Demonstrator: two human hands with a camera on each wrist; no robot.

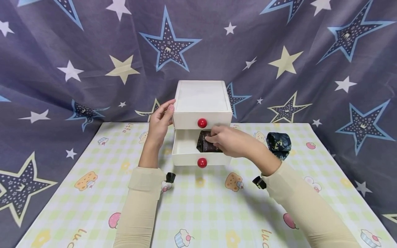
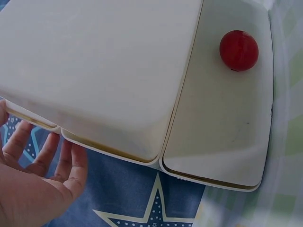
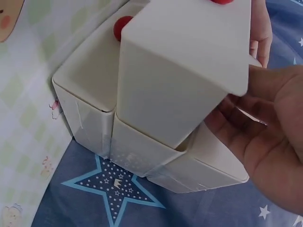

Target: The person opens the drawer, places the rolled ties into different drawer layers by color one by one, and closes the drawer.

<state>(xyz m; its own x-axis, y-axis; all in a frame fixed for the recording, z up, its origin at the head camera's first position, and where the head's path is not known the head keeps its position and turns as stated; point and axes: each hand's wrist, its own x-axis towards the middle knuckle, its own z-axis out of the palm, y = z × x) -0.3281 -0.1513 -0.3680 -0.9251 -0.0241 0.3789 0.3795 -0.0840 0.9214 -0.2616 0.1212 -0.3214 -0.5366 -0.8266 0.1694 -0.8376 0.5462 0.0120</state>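
While left hand lies loose-fingered against white cabinet, presumably steadying it, right hand pinches dark patterned fabric roll inside red-knobbed drawer, seemingly pulled out for access

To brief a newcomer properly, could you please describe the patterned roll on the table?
Start at the white drawer cabinet on the checked tablecloth. To its right lies a dark blue patterned roll, unlike the brownish roll in the open drawer.
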